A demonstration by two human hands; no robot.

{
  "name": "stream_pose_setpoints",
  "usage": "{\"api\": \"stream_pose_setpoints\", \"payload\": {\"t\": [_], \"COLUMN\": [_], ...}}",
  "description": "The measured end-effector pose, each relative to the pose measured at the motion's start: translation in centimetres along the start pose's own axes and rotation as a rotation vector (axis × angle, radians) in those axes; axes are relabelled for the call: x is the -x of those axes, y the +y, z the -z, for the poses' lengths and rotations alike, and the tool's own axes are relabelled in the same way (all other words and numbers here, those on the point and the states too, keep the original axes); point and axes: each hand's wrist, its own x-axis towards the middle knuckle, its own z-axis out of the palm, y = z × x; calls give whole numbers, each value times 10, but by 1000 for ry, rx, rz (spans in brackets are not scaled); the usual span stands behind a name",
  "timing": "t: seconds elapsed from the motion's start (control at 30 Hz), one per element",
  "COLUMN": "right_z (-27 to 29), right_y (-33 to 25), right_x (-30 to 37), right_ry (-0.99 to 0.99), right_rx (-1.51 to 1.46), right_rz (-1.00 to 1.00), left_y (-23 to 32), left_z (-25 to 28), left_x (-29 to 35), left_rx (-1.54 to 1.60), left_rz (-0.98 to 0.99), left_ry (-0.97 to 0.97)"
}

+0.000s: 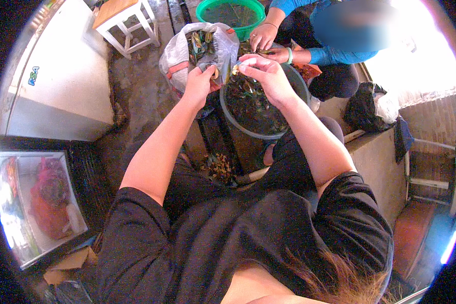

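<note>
Loose hair (334, 268) and a black shirt (228, 223) are lying nearest the camera. Ahead, my left grip (200, 85) is clamping what looks like a shell (215, 73) beside the sack (174, 48); my right grip (269, 77) is pinching a pale bit (235, 68), too small to identify, near the tub (261, 136). I'm judging that I'm shelling by hand; the next move is probably calling for parting my right fingertips over a container, though which I cannot tell. Dark shells are filling the sack. Beyond, a co-worker's hands (264, 38) are working near the green basin (242, 33).
</note>
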Motion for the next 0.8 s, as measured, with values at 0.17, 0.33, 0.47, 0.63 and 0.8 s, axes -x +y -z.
{"api": "stream_pose_setpoints", "payload": {"t": [0.17, 0.33, 0.47, 0.63, 0.8], "right_z": [9, -29, -33, -15, -24], "right_y": [-19, 31, 61, 61, 74], "right_x": [7, 44, 45, 18, 13], "right_ry": [-275, -819, -846, -292, -190], "right_rx": [165, 640, 800, 449, 383], "right_rz": [-176, -76, -191, -422, -615], "left_y": [3, 1, -3, -13, -14], "left_z": [9, 14, 13, 14, 1], "left_x": [-5, -6, -4, 0, 6], "left_rx": [102, -2, -27, -255, -510], "left_rz": [140, 203, 295, 274, 411], "left_ry": [22, -134, -141, -203, -212]}}
